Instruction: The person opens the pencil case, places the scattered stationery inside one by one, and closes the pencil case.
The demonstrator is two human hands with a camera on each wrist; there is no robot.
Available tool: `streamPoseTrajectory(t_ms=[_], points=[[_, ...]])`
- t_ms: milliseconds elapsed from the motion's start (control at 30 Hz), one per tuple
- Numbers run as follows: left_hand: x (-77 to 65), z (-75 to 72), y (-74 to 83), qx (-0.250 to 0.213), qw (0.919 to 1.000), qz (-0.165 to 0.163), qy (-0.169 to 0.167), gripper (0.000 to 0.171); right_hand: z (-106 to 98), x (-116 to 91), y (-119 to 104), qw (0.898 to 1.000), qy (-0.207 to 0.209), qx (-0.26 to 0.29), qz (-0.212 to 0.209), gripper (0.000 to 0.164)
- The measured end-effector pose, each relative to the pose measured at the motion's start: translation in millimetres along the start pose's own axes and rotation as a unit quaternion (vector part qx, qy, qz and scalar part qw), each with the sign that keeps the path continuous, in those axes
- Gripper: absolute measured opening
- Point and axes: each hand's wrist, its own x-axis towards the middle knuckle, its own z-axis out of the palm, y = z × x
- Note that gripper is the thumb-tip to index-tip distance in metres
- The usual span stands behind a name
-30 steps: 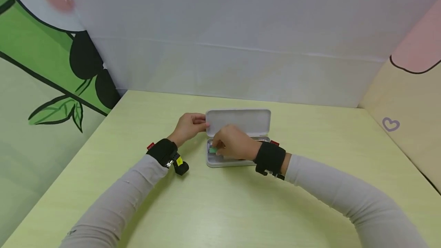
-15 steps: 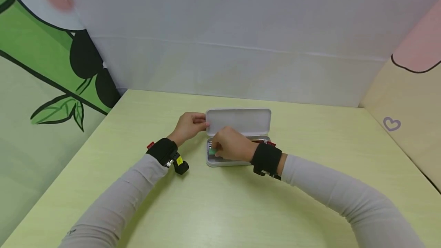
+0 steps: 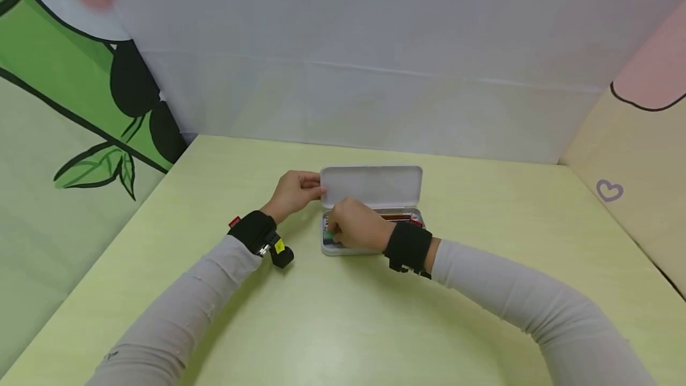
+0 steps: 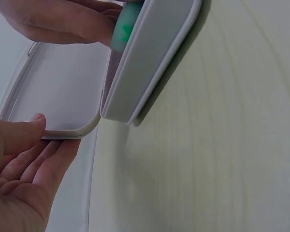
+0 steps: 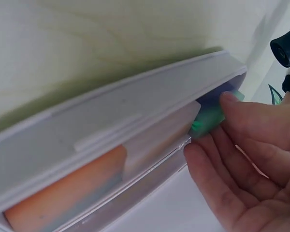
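Observation:
A light grey hinged pencil case (image 3: 343, 251) stands open on the table, its lid (image 3: 371, 186) tilted up at the back. My left hand (image 3: 292, 193) pinches the lid's left edge, thumb inside and fingers behind, as the left wrist view also shows. Inside the case's left end, my right hand (image 3: 360, 225) pinches a small translucent green block (image 5: 210, 116) bearing a brighter green mark. Beside that block lies a white and orange piece (image 5: 72, 188). Red and brown pencils (image 3: 399, 217) lie along the back of the case, partly hidden by my right hand.
The pale yellow table (image 3: 321, 326) runs back to a white sheet-like wall (image 3: 375, 76). Printed panels stand at left (image 3: 32, 153) and right (image 3: 632, 153). A small black camera (image 3: 282, 257) hangs from my left wrist.
My right hand has shifted slightly left within the case, and more of the pencils shows behind it. My left hand keeps its hold on the lid.

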Motion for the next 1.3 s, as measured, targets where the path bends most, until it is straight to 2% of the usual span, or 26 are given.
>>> streamPoseTrajectory(t_ms=[167, 333, 433, 533, 633, 667, 733, 800, 867, 900, 933, 1000, 1033, 1100, 1133, 1200, 1300], points=[[0.2, -1.5, 1.5, -0.003, 1.0, 0.001, 0.001, 0.035, -1, 0, 0, 1.0, 0.001, 0.001, 0.004, 0.012], [-1.4, -0.2, 3.1, 0.002, 0.9999, -0.01, 0.0, 0.035, -8, -6, 7, 0.999, 0.009, 0.034, 0.013, 0.014], [-0.5, 1.9, 2.3, 0.001, 0.9999, -0.013, -0.002, 0.036, -24, -14, 18, 0.997, 0.053, 0.044, 0.037, 0.025], [0.5, 2.4, 2.5, -0.005, 0.9998, -0.021, -0.003, 0.036, -46, -23, 36, 0.987, 0.141, 0.039, 0.072, 0.033], [1.6, 1.4, 3.1, -0.005, 0.9997, -0.025, -0.002, 0.037, -68, -34, 60, 0.965, 0.234, 0.043, 0.114, 0.034], [2.0, 1.1, 3.3, -0.005, 0.9997, -0.026, -0.001, 0.037, -73, -38, 69, 0.957, 0.255, 0.051, 0.131, 0.034], [3.2, 0.5, 2.8, -0.004, 0.9997, -0.025, 0.0, 0.037, -80, -48, 88, 0.945, 0.265, 0.071, 0.175, 0.034], [4.7, 0.3, 1.0, -0.003, 0.9997, -0.025, 0.002, 0.037, -81, -58, 106, 0.935, 0.235, 0.124, 0.233, 0.041], [5.9, 0.1, -1.2, -0.004, 0.9996, -0.028, 0.003, 0.037, -77, -67, 124, 0.917, 0.185, 0.215, 0.281, 0.048], [6.5, -0.1, -2.0, -0.005, 0.9996, -0.029, 0.003, 0.038, -74, -72, 131, 0.902, 0.158, 0.266, 0.3, 0.052], [7.0, 0.1, -3.1, -0.007, 0.9995, -0.029, 0.003, 0.037, -70, -76, 137, 0.883, 0.134, 0.32, 0.315, 0.055], [8.0, 0.0, -4.2, -0.008, 0.9995, -0.031, 0.004, 0.037, -62, -82, 147, 0.839, 0.099, 0.425, 0.326, 0.06], [8.6, -0.2, -4.2, -0.01, 0.9994, -0.032, 0.005, 0.037, -58, -85, 150, 0.82, 0.087, 0.464, 0.323, 0.061], [10.6, -0.7, -4.3, -0.012, 0.9993, -0.033, 0.006, 0.037, -52, -89, 153, 0.791, 0.072, 0.516, 0.321, 0.064], [11.7, -1.0, -4.5, -0.013, 0.9993, -0.035, 0.007, 0.037, -50, -90, 152, 0.78, 0.07, 0.533, 0.319, 0.065], [14.4, -2.3, -5.0, -0.015, 0.9992, -0.037, 0.01, 0.037, -47, -89, 151, 0.768, 0.073, 0.551, 0.318, 0.067], [17.1, -4.3, -5.4, -0.017, 0.999, -0.039, 0.014, 0.037, -47, -86, 148, 0.765, 0.078, 0.555, 0.317, 0.067]])
